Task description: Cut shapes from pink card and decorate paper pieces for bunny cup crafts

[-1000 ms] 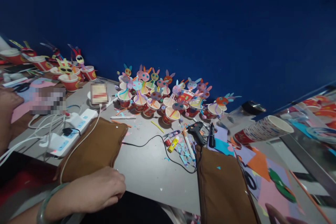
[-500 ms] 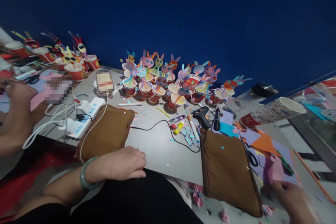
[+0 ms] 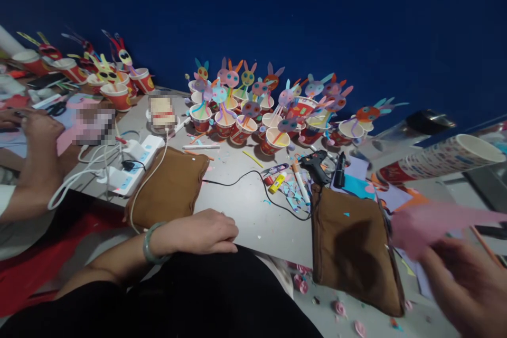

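Here in the lower right, your right hand [image 3: 461, 274] is gripping pink paper [image 3: 431, 224], lifting it beside a brown pad [image 3: 348, 211]. At lower centre, your left hand [image 3: 209, 231] is resting loosely curled at the edge of the table [image 3: 245, 216]; whether it's holding anything, I can't tell. Stacked cups [image 3: 439, 161] at right are showing print too blurred to read; left of centre, pixels are masking a packet [image 3: 162, 113].

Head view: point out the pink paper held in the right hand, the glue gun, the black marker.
Pink paper [image 3: 425, 223]: head view, middle of sheet.
Glue gun [image 3: 316, 165]: head view, body.
Black marker [image 3: 339, 170]: head view, barrel.
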`<state>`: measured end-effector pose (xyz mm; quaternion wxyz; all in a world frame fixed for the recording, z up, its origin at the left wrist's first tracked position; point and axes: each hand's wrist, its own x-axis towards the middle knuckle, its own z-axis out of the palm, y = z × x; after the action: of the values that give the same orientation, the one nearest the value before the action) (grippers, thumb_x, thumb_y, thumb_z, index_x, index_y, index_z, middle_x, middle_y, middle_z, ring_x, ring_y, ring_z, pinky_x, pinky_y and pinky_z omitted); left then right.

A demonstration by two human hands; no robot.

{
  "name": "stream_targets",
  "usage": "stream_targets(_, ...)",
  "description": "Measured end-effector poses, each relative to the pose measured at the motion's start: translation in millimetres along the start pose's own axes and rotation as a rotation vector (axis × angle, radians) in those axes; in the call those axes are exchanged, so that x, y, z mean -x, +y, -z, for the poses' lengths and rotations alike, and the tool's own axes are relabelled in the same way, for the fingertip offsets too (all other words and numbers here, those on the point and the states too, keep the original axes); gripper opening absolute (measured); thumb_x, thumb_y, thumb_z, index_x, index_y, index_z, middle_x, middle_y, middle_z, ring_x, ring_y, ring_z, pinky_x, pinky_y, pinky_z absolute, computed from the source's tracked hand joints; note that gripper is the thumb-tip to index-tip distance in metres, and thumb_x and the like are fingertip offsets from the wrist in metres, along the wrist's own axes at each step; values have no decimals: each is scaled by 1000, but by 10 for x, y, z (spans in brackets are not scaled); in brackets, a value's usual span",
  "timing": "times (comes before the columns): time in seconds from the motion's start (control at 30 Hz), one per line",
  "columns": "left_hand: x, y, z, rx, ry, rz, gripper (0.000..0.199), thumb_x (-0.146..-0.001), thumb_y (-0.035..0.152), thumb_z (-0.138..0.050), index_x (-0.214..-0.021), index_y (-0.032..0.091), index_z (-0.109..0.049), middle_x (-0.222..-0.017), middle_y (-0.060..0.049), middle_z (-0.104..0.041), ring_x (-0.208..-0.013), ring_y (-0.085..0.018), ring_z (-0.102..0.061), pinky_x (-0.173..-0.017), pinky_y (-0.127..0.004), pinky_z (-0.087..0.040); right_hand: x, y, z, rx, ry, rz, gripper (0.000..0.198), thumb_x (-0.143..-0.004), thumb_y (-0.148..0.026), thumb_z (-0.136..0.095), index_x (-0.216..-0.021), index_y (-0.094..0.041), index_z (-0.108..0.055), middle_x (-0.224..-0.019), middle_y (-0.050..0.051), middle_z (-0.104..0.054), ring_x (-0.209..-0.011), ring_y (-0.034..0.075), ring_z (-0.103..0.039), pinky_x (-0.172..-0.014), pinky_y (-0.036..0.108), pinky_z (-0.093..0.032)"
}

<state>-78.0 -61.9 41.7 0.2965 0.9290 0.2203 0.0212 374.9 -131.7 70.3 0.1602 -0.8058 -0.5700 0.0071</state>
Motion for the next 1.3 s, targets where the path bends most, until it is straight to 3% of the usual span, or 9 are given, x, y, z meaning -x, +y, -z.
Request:
stream_targets(0.07, -17, 31, 4, 15, 31, -29, 39, -102, 50, -40, -88, 19, -59, -81, -3, -64, -71, -15, -59, -67, -29, -41, 69, -548, -142, -94, 10, 356, 17, -90, -49, -47, -96, -36, -54, -85, 11, -70, -74, 29, -71, -64, 43, -59)
stream_targets(0.2, -19, 133, 32, 38, 105, -151, 41, -103, 46, -39, -87, 18, -63, -82, -4, -67, -72, -13, -59, -67, -29, -41, 156, -1432, -583, -64, -18, 1029, 15, -96, -20, -46, -99, -23, -60, -103, 9, -72, -91, 24, -69, -77, 38, -56)
stream_targets(0.37, -10, 202, 57, 0, 194, -174, 39, -103, 40, -40, -88, 16, -66, -86, -6, -70, -83, -16, -60, -79, -29, -45, 221, -1861, -1027, 123, -125, 1318, 13, -90, -8, -52, -91, -16, -62, -94, 9, -67, -83, 23, -60, -73, 37, -47)
stream_targets(0.47, -27, 172, 17, -132, 251, -81, 33, -104, 32, -38, -101, 15, -66, -98, -9, -70, -102, -21, -59, -96, -36, -42, 210, -1887, -1138, 166, -159, 1322, 13, -88, -7, -54, -94, -15, -63, -95, 10, -65, -82, 23, -58, -74, 37, -45)
stream_targets(0.6, -52, 84, -125, -250, 182, 67, 31, -102, 30, -41, -118, 12, -60, -122, -14, -66, -122, -26, -55, -108, -43, -36, 203, -1834, -1196, 147, -145, 1302, 24, -89, -10, -56, -112, -11, -63, -109, 15, -66, -91, 25, -59, -77, 37, -47)
stream_targets(0.87, -17, -60, -367, -238, 50, 161, 52, -99, 41, -50, -144, 17, -41, -158, -17, -38, -148, -30, -34, -119, -45, -26, 282, -1643, -1251, 127, -128, 1241, 39, -91, -9, -49, -128, -5, -59, -132, 22, -61, -118, 31, -56, -91, 42, -50)
stream_targets(1.07, -56, -82, -301, -227, 13, 137, 63, -93, 42, -60, -148, 19, -37, -160, -19, -33, -150, -33, -29, -121, -49, -24, 93, -1559, -1013, -17, -196, 1199, 25, -95, -12, -49, -112, -12, -67, -112, 14, -71, -103, 24, -62, -89, 39, -49)
stream_targets(1.17, -68, -123, -265, -212, -7, 123, 67, -91, 43, -62, -149, 20, -37, -160, -19, -33, -150, -34, -29, -120, -51, -25, -229, -1370, -853, 4, -58, 1018, 23, -97, -16, -49, -105, -16, -70, -100, 12, -74, -91, 24, -64, -79, 36, -47)
stream_targets(1.3, -83, -191, -218, -206, -30, 88, 68, -91, 45, -62, -150, 20, -38, -161, -19, -31, -149, -35, -30, -120, -51, -24, -861, -962, -766, 180, 92, 626, 22, -94, -23, -56, -103, -12, -72, -88, 14, -72, -81, 24, -61, -70, 34, -41)
